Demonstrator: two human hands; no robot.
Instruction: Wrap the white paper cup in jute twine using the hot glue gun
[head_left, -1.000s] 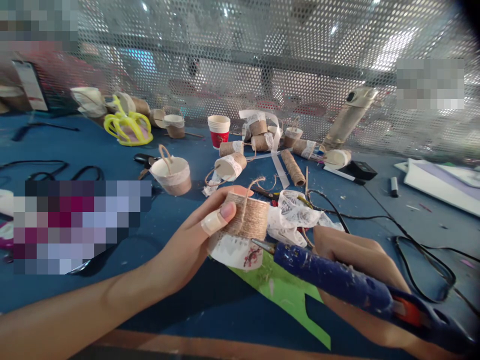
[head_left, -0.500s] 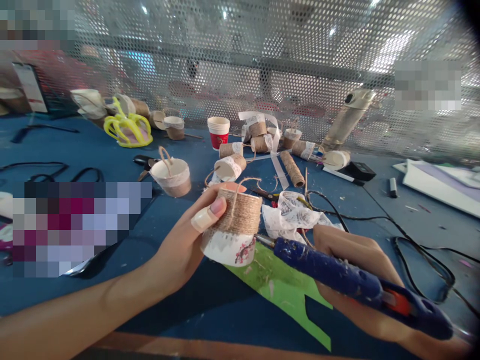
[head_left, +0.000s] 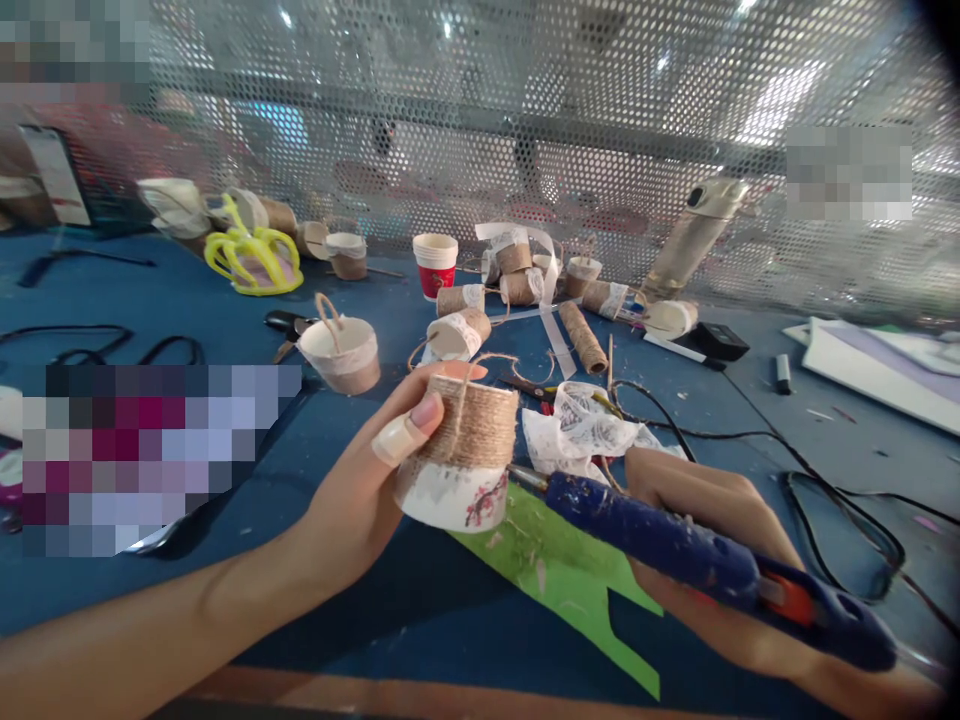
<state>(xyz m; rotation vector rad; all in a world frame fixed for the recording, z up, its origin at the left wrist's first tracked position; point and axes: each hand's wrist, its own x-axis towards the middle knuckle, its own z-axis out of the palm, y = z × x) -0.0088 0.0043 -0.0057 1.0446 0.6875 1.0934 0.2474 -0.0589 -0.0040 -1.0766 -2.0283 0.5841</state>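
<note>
A paper cup (head_left: 476, 428), wound with twine over its upper part as held and bare white with pink blossoms below, is gripped by my left hand (head_left: 375, 465). The thumb, with a bandage round it, presses on the twine. My right hand (head_left: 712, 530) is wrapped round a blue glue gun (head_left: 652, 535) that has an orange part. Its metal nozzle meets the cup at the twine's lower edge. A loose twine end curls above the cup. Beneath both hands lies a green sheet (head_left: 555, 570) with dried glue on it.
White lace (head_left: 577, 430) and a twine roll (head_left: 583, 338) lie beyond the cup. Several twine-covered cups, a stack of red paper cups (head_left: 436, 268) and a yellow crown (head_left: 255, 262) stand farther back. Black cables (head_left: 832, 540) run at the right, before a perforated metal screen (head_left: 465, 140).
The cup has turned slightly in my left hand and shifted a little left. The glue gun's nozzle stays at the twine's edge.
</note>
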